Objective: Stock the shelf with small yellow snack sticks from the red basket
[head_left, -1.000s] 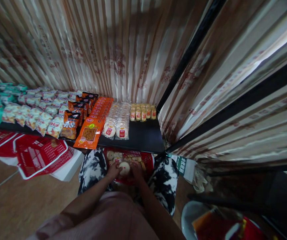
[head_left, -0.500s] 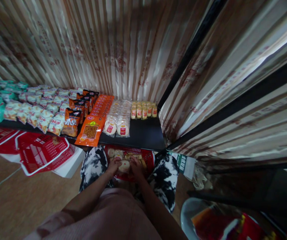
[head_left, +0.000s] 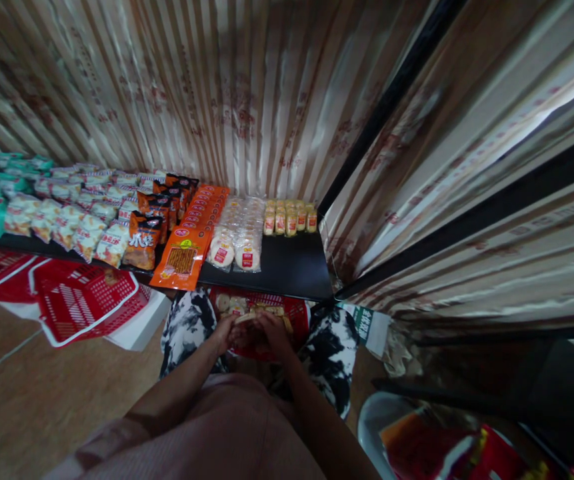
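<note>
From the head view we see our left hand (head_left: 225,331) and right hand (head_left: 273,331) meeting over the red basket (head_left: 297,312) between our knees, fingers of both closed on a flat pale snack packet (head_left: 245,319) held edge-up just above the basket's other packets. Beyond, the black surface (head_left: 287,267) carries rows of round cakes (head_left: 239,250), orange packets (head_left: 187,257) and small yellow packs (head_left: 287,219). Another red basket (head_left: 84,300) lies at the left.
</note>
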A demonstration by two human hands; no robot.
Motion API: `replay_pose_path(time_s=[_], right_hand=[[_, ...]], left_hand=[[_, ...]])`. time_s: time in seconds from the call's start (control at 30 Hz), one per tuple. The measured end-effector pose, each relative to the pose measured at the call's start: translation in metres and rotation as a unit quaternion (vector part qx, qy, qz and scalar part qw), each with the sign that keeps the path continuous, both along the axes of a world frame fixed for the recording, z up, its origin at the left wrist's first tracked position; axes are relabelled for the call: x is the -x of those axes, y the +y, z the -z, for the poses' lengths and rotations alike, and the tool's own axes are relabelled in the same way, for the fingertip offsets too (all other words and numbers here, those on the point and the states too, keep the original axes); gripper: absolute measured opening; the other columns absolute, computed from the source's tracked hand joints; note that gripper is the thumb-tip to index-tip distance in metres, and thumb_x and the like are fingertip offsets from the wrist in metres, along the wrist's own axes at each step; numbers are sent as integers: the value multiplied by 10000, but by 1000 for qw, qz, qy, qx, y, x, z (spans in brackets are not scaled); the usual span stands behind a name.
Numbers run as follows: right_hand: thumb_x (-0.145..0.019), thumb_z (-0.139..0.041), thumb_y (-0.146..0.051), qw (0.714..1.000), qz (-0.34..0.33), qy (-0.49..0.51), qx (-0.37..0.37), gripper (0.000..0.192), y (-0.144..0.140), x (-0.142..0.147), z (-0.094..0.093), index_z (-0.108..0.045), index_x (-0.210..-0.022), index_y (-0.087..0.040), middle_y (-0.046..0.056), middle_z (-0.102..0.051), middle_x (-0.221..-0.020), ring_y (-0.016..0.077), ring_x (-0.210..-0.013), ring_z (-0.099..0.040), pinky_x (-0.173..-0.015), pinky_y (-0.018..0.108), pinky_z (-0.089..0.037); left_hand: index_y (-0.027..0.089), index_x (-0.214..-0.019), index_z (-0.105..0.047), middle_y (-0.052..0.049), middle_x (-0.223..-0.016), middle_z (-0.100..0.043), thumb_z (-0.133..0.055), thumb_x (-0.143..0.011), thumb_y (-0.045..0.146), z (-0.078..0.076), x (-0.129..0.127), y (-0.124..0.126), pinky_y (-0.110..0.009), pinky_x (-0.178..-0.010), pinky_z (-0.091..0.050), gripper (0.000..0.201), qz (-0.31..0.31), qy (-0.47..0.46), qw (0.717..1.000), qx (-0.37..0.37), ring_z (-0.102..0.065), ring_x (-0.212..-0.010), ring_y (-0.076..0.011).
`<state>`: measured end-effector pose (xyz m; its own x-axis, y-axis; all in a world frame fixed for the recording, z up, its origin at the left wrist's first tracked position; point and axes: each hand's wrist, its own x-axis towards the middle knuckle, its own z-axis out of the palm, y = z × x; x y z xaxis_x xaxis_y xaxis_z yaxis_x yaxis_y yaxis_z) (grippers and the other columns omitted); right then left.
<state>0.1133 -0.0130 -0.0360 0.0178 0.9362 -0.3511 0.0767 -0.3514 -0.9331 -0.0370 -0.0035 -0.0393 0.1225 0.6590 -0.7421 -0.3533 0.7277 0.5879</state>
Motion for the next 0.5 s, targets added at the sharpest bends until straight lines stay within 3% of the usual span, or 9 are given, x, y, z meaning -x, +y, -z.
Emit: replay_pose_path(time_s=[0.13, 0.3, 0.5], right_hand=[[-694, -541, -359, 1000, 7, 12, 0, 362, 1, -1, 4, -599, -999, -174, 63, -669, -935, 190, -834, -620, -741, 310, -487], [-745, -463, -358, 997, 15, -70, -3, 302, 4, -2, 7, -634, -910, -171, 55, -684, -798, 178, -735, -619, -671, 287, -483], [-694, -476, -371, 997, 44, -57, 12, 300, 5, -1, 9, -621, -860, -167, 47, -669, -749, 172, -674, -613, -631, 277, -487]], left_hand=[[126, -856, -568, -19, -585, -609, -468, -811, 325, 0, 1, 1, -157, -459, -411, 227, -25, -19, 999, 27, -571, -485, -92], [104, -900, -584, -52, -640, -644, -414, -835, 401, 1, 2, 1, -185, -508, -437, 349, -17, -41, 998, 39, -603, -533, -116], [108, -909, -587, -39, -608, -633, -397, -842, 439, 4, 2, 2, -197, -486, -429, 388, -19, -62, 998, 22, -585, -497, -119]])
